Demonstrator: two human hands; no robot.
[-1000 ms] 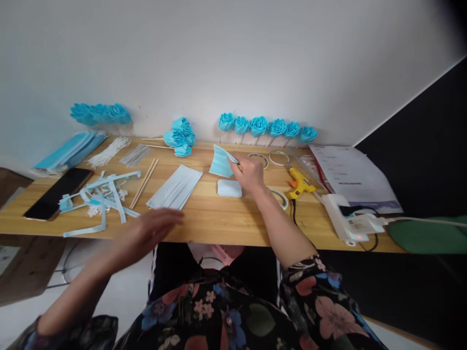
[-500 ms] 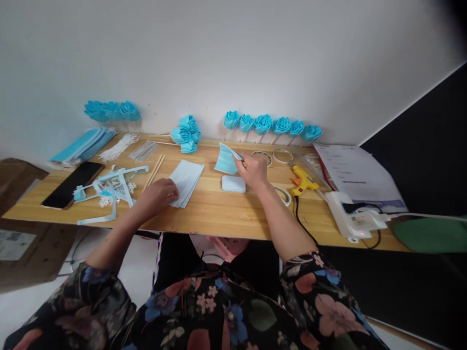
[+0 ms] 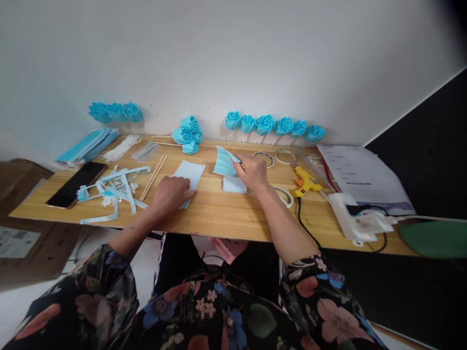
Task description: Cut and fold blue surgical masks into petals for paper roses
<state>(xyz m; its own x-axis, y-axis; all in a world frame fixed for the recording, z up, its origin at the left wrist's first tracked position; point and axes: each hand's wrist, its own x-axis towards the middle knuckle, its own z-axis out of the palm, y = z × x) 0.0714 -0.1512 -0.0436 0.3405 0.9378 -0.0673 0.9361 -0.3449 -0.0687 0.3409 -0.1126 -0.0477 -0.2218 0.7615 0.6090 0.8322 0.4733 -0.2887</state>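
Note:
My left hand (image 3: 172,193) rests over a stack of pale blue cloth sheets (image 3: 191,170), covering its lower left part. Its fingers are bent and touch the sheets, with the thumb apart from them. In my right hand (image 3: 252,171) is a light blue cloth sheet (image 3: 224,162), gripped at its right edge between thumb and fingers and raised off the table. A smaller stack of pale cut pieces (image 3: 234,184) lies just below that sheet.
Blue cloth roses (image 3: 264,125) line the wall, and more (image 3: 189,133) lie on the table (image 3: 219,216). A yellow glue gun (image 3: 307,181), tape rolls (image 3: 284,196) and a power strip (image 3: 348,218) are at right. Cut strips (image 3: 126,187), sticks (image 3: 153,177), a phone (image 3: 76,184) and face masks (image 3: 87,146) are at left.
My left hand has moved right, from the edge of the sheet stack to over it. My right hand still holds its sheet in nearly the same place.

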